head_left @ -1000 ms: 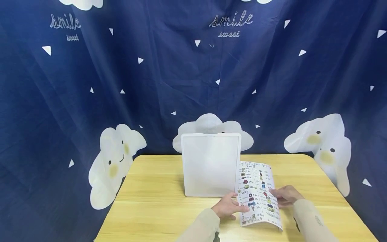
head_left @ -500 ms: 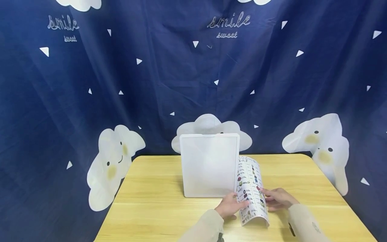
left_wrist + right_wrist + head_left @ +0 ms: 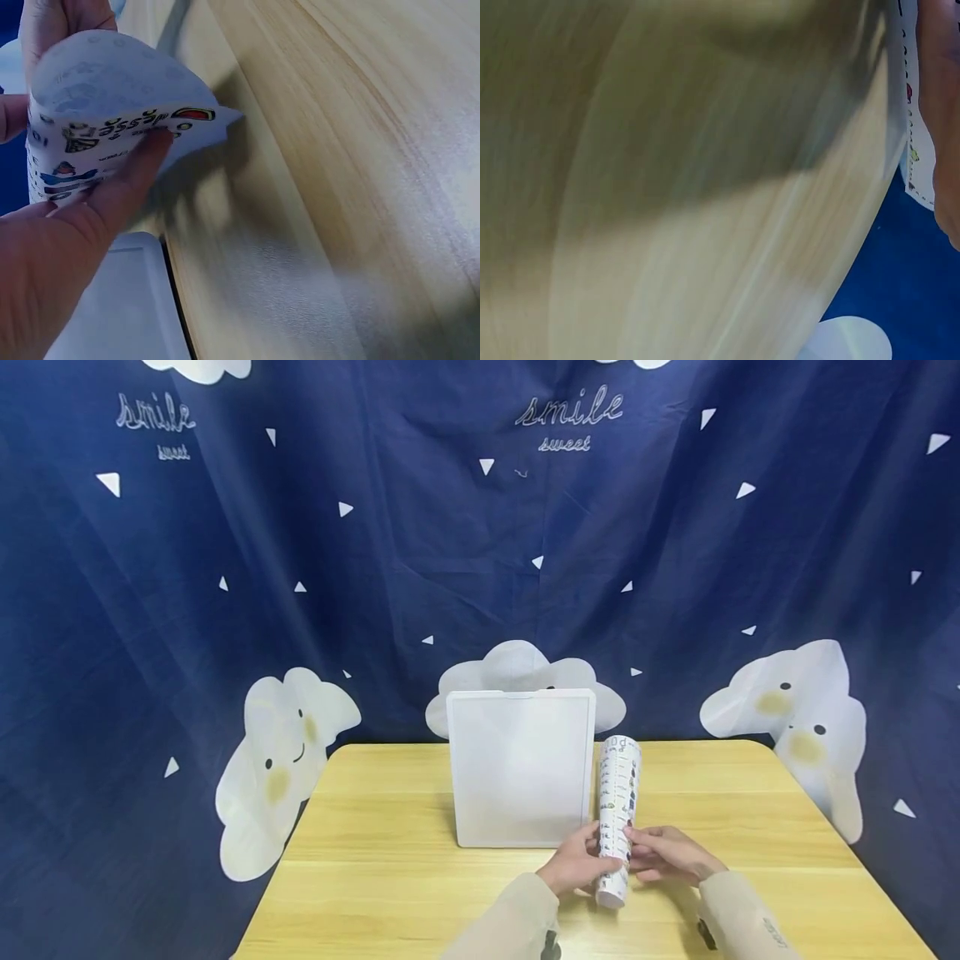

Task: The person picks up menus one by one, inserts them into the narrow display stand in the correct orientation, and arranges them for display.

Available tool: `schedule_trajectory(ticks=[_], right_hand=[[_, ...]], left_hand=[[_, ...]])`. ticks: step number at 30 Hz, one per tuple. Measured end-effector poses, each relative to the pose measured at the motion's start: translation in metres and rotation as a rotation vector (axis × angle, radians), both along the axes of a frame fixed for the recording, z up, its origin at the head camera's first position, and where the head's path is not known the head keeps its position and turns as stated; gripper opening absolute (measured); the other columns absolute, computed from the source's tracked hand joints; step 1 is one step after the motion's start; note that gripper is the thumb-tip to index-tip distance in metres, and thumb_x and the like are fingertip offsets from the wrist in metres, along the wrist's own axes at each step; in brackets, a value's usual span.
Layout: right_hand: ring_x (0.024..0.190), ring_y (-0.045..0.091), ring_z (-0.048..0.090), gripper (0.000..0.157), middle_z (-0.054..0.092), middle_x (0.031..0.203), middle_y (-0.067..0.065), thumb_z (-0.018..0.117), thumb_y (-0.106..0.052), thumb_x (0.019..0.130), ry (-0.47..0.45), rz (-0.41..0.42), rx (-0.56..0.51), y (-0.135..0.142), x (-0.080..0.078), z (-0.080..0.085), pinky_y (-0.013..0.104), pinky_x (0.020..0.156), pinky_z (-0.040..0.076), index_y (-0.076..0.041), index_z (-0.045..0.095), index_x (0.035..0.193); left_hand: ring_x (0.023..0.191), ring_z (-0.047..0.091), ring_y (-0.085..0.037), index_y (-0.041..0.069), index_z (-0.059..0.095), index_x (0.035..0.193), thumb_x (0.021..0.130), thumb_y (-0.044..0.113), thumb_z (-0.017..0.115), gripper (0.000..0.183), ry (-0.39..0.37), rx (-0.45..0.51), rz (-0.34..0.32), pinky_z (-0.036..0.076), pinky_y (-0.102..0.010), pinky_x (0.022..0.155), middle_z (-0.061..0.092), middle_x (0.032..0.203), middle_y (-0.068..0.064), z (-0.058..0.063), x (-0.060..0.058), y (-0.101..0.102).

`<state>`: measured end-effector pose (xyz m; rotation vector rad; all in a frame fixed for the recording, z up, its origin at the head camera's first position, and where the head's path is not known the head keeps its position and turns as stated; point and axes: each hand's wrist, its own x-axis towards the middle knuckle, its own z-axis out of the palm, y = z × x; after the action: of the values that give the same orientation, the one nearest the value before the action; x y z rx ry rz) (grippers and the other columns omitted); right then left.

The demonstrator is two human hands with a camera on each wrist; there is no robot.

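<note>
A sheet of paper (image 3: 619, 793) printed with small colour pictures and words is curled into a tube, lengthwise away from me, above the right half of the table. My left hand (image 3: 577, 862) grips its left side, the thumb lying over the printed face. From the right, my right hand (image 3: 671, 853) holds the other side near the lower half. In the left wrist view the paper's curved end (image 3: 120, 82) gapes, with a loose corner sticking out; the left thumb (image 3: 127, 176) presses on the print. The right wrist view catches only a strip of paper (image 3: 919, 150) beside the right hand (image 3: 941, 112).
A white framed board (image 3: 521, 768) stands upright on the wooden table (image 3: 375, 877), just left of the paper tube. Behind the table hangs a dark blue curtain (image 3: 450, 527) with clouds and triangles.
The sheet was spread nearly flat a second ago and is now rolled into a narrow tube. My right hand has moved left toward my left hand, which has shifted slightly right.
</note>
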<state>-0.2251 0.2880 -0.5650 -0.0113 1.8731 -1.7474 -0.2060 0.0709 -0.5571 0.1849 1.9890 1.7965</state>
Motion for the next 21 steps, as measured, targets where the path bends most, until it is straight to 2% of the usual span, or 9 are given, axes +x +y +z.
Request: schedule_trajectory(ticks=[3,8,10,15,21], right_hand=[[0.103,0.033,0.068,0.069,0.068,0.110,0.021,0.053,-0.028,0.105,0.024,0.017,-0.018,-0.004,-0.001,0.003,0.043,0.085,0.057,0.029,0.028,0.133],[0.104,0.033,0.068,0.069,0.067,0.113,0.023,0.055,-0.027,0.104,0.061,-0.006,-0.014,-0.008,-0.003,0.010,0.044,0.086,0.056,0.028,0.027,0.134],[0.104,0.033,0.068,0.070,0.065,0.116,0.027,0.056,-0.027,0.103,0.071,-0.024,-0.012,-0.008,-0.005,0.013,0.045,0.086,0.056,0.028,0.026,0.135],[0.106,0.033,0.067,0.070,0.063,0.121,0.031,0.053,-0.026,0.105,0.104,-0.049,-0.022,-0.006,-0.007,0.021,0.048,0.089,0.055,0.028,0.022,0.137],[0.109,0.034,0.066,0.071,0.063,0.122,0.026,0.055,-0.027,0.104,0.147,-0.130,0.012,-0.006,-0.009,0.028,0.049,0.091,0.054,0.024,0.024,0.140]], left_hand=[[0.087,0.068,-0.025,0.011,0.045,0.148,0.083,-0.005,0.071,0.072,0.002,0.022,0.007,0.059,-0.042,0.071,0.063,0.127,-0.014,0.002,-0.001,0.002],[0.112,0.064,-0.030,0.003,0.039,0.150,0.082,-0.013,0.065,0.075,0.074,0.048,-0.019,0.056,-0.040,0.087,0.056,0.137,-0.021,0.007,-0.005,0.001],[0.116,0.062,-0.032,0.002,0.038,0.150,0.082,-0.014,0.064,0.075,0.095,0.060,-0.028,0.055,-0.042,0.089,0.054,0.138,-0.023,0.010,-0.006,0.000],[0.119,0.060,-0.034,0.005,0.034,0.153,0.084,-0.014,0.062,0.076,0.095,0.117,-0.058,0.054,-0.045,0.091,0.050,0.142,-0.024,0.019,-0.007,-0.007],[0.117,0.061,-0.034,0.006,0.032,0.154,0.086,-0.012,0.062,0.077,0.086,0.186,-0.088,0.055,-0.042,0.089,0.049,0.144,-0.023,0.025,-0.008,-0.018]])
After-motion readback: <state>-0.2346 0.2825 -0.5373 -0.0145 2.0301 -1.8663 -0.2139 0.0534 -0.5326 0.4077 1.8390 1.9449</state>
